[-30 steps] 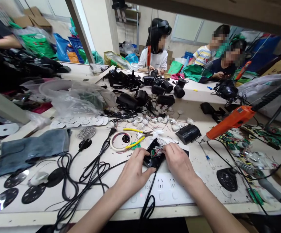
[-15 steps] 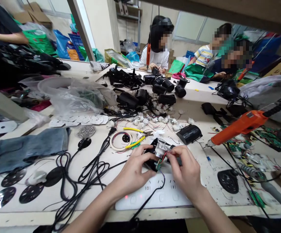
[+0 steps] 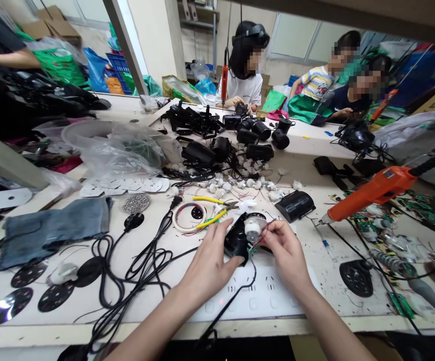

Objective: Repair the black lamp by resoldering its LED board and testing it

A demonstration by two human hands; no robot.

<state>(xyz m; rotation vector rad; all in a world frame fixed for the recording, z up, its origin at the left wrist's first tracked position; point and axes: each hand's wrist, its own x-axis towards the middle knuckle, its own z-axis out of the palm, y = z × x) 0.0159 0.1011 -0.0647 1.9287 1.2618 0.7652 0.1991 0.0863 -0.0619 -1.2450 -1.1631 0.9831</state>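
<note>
My left hand point(image 3: 212, 255) grips the near left side of a black plastic housing point(image 3: 235, 239), thumb at its near edge and fingers along its left. On the housing's right part sits a round white and clear part, seemingly a small motor point(image 3: 254, 228), tilted toward me. Thin red wires point(image 3: 263, 234) run from it to the fingertips of my right hand point(image 3: 288, 250), which pinches them. A black cable point(image 3: 236, 301) leads from the housing toward the table's front edge. Under both hands lies a white power strip point(image 3: 240, 303). My fingers hide part of the housing.
Yellow-handled pliers point(image 3: 210, 219) and a tape roll point(image 3: 180, 228) lie beyond my left hand. An orange electric screwdriver point(image 3: 371, 193) hangs at right, near green circuit boards point(image 3: 424, 208). Black cables point(image 3: 127, 281) coil at left. Several people sit or stand across the bench.
The white part has tipped over to face me, and its position on the housing has shifted. My right hand has moved slightly up and right with the red wires. My left hand still holds the housing.
</note>
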